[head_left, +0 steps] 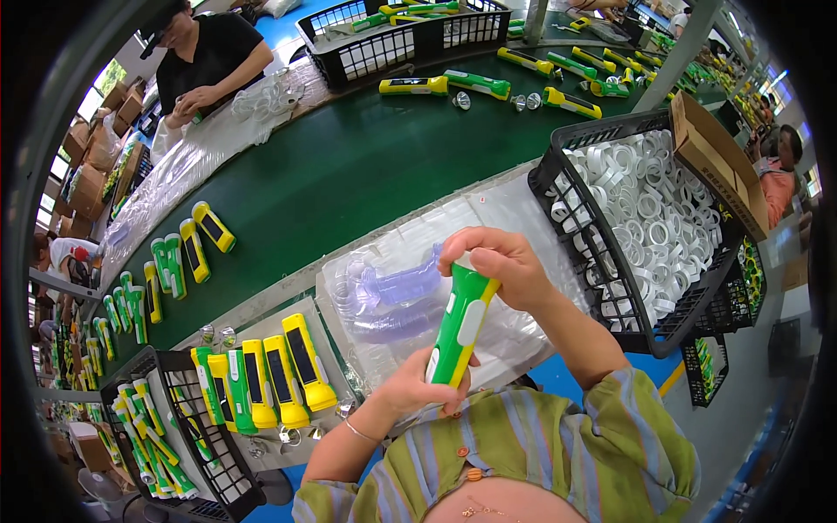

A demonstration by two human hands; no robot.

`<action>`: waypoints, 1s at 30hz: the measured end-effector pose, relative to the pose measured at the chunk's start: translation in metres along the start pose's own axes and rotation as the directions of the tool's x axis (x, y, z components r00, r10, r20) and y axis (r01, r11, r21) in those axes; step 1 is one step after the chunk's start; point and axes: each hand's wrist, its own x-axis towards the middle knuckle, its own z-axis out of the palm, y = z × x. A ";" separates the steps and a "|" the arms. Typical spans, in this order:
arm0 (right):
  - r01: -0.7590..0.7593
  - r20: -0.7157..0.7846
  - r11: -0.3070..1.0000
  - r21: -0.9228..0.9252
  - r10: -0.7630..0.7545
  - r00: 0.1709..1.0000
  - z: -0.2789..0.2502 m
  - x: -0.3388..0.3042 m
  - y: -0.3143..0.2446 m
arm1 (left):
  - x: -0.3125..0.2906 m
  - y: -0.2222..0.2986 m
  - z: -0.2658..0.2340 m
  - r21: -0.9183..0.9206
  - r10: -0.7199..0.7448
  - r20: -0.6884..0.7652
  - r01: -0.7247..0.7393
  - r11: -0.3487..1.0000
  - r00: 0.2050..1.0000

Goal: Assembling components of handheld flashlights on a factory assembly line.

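A green, white and yellow flashlight (455, 338) is held at a slant in front of my chest. My left hand (420, 382) is wrapped round its lower end. My right hand (499, 261) grips the wide upper end, with thumb and fingers closed over the rim. A bit of white shows under those fingers; whether it is a separate ring I cannot tell. Just left of my right hand, rows of clear bluish plastic discs (392, 296) lie nested on a plastic-covered work surface (514, 209).
A black crate (602, 288) of white rings (645, 218) stands at right, with a cardboard box (715, 166) on its far edge. Finished-looking flashlights (266, 375) line up at left beside another crate (209, 436). A green conveyor belt (323, 174) runs beyond; a person (209, 61) works across it.
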 end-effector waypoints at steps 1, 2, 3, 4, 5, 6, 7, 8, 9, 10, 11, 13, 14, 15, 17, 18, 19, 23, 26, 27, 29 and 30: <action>-0.028 -0.016 0.993 -0.119 0.026 1.000 0.000 0.002 0.002 | 0.000 -0.003 0.002 0.242 -0.013 -0.177 0.056 0.969 0.984; -0.030 -0.017 0.992 -0.120 0.028 0.999 0.003 0.005 0.003 | 0.009 -0.008 -0.001 0.819 0.527 -0.234 -0.126 0.559 0.817; -0.057 -0.114 0.947 -0.317 0.021 0.993 0.004 0.007 0.002 | 0.013 -0.006 -0.007 0.819 0.527 -0.231 -0.129 0.559 0.818; -0.100 -0.207 0.862 -0.497 -0.006 0.978 0.005 0.009 0.000 | 0.015 -0.002 -0.013 0.895 0.591 -0.275 -0.023 0.446 0.758; -0.099 -0.207 0.860 -0.501 -0.008 0.978 0.002 0.010 -0.002 | 0.016 0.002 -0.016 0.939 0.658 -0.301 0.095 0.330 0.691; -0.105 -0.159 0.918 -0.383 0.046 0.986 -0.002 0.014 -0.001 | 0.015 0.005 -0.015 0.946 0.686 -0.246 0.015 0.324 0.685; -0.117 -0.103 0.959 -0.259 0.093 0.990 -0.007 0.018 0.000 | 0.011 0.013 -0.017 0.947 0.688 -0.243 0.013 0.322 0.684; -0.134 -0.023 0.990 -0.037 0.133 0.991 -0.015 0.023 -0.002 | 0.006 0.025 -0.021 0.662 0.356 -0.367 -0.028 0.749 0.859; -0.132 -0.019 0.990 -0.038 0.132 0.991 -0.019 0.027 -0.002 | 0.003 0.034 -0.022 0.210 -0.014 -0.280 0.076 0.975 0.960; -0.117 0.066 0.993 -0.024 0.118 0.991 -0.023 0.032 -0.002 | 0.002 0.039 -0.018 -0.034 -0.034 -0.163 0.028 0.999 0.986; -0.102 0.152 0.995 -0.009 0.102 0.983 -0.025 0.036 -0.002 | 0.003 0.041 -0.015 -0.031 -0.028 -0.164 0.024 0.999 0.986; -0.037 0.139 0.991 -0.127 0.055 0.989 -0.018 0.048 -0.001 | 0.006 0.039 -0.007 -0.041 -0.004 -0.216 -0.005 0.999 0.976; -0.046 0.097 0.976 -0.214 0.068 0.993 -0.020 0.056 0.004 | 0.008 0.038 -0.010 0.088 0.041 -0.317 -0.014 0.996 0.947; -0.059 0.049 0.952 -0.302 0.078 0.996 -0.022 0.064 0.007 | 0.013 0.044 -0.013 0.093 0.047 -0.313 -0.018 0.995 0.949; -0.012 -0.011 0.935 -0.355 0.009 1.000 -0.019 0.083 0.009 | 0.023 0.063 -0.022 0.499 0.193 -0.502 0.100 0.861 0.843; 0.019 -0.015 0.933 -0.358 -0.026 1.000 -0.021 0.095 0.012 | 0.026 0.070 -0.030 0.594 0.252 -0.540 0.152 0.790 0.803; 0.050 -0.018 0.931 -0.362 -0.061 0.998 -0.024 0.109 0.016 | 0.029 0.078 -0.039 0.599 0.259 -0.540 0.149 0.787 0.801; -0.012 -0.134 0.875 -0.484 -0.060 0.989 -0.064 0.173 0.050 | 0.047 0.109 -0.106 0.710 0.482 -0.633 0.205 0.674 0.607; -0.193 -0.318 0.549 -0.813 -0.141 0.938 -0.142 0.219 0.070 | 0.039 0.134 -0.185 0.756 0.698 -0.655 0.266 0.598 0.292; -0.231 -0.328 0.327 -0.916 -0.282 0.902 -0.182 0.233 0.086 | 0.035 0.142 -0.217 0.783 0.771 -0.605 0.324 0.532 0.197; -0.294 -0.333 0.174 -0.940 -0.271 0.903 -0.222 0.263 0.094 | 0.019 0.157 -0.262 0.761 0.860 -0.508 0.489 0.427 0.040; -0.290 -0.288 0.039 -0.956 -0.303 0.909 -0.232 0.278 0.099 | 0.009 0.160 -0.285 0.700 0.886 -0.464 0.603 0.383 -0.023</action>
